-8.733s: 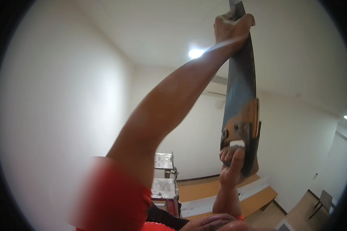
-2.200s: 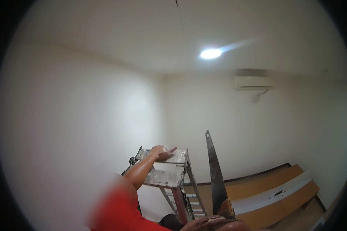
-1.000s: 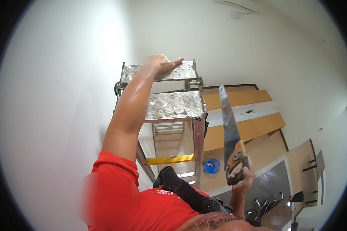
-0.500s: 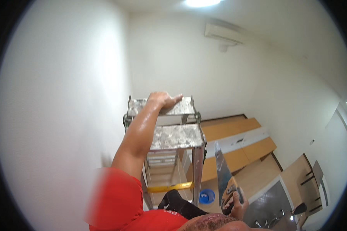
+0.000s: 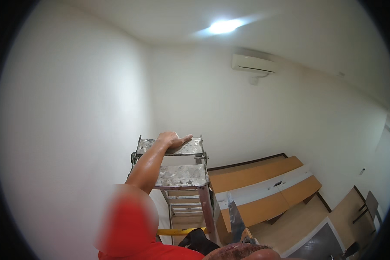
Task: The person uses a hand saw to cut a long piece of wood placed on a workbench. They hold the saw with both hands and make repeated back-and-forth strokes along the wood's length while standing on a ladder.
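My left hand lies palm down on the top platform of a paint-spattered metal stepladder, fingers stretched flat toward the right, arm reaching up from a red sleeve. Just right of the ladder's leg, the grey blade of a handsaw stands upright, with a bit of its tan handle showing at the lower edge. My right hand is hidden below the picture's lower edge.
A white wall stands close on the left. A wall air conditioner and a ceiling light are above. Below lie long wooden desks, a chair, a grey floor mat and a black bag.
The view has tilted up toward the ceiling. The saw and my right hand have sunk toward the lower edge, the hand now out of sight. My left hand stays on the ladder top.
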